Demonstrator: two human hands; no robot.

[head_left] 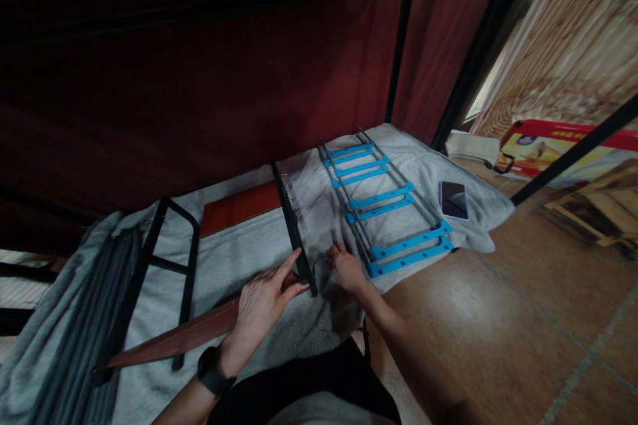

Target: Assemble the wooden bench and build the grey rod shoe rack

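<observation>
My left hand (266, 299), with a dark watch (215, 372) on its wrist, touches the near end of a black metal bar (292, 226), thumb and forefinger apart. That bar joins a red-brown board (242, 206) at its far end; a second red-brown board (179, 334) runs under my left hand and wrist. My right hand (343, 267) is lowered to the grey blanket (319, 196) just right of the bar, its fingers curled. Whatever lies under those fingertips is hidden. Right of it lies a rack of blue plastic brackets (399, 196) on thin metal rods.
A black metal frame (172, 265) and a bundle of grey tubes (92, 332) lie at the left. A phone (453, 200) rests on the blanket at the right. Beyond are a black post (573, 153), a red and yellow box (548, 149) and a wooden stool (598, 206).
</observation>
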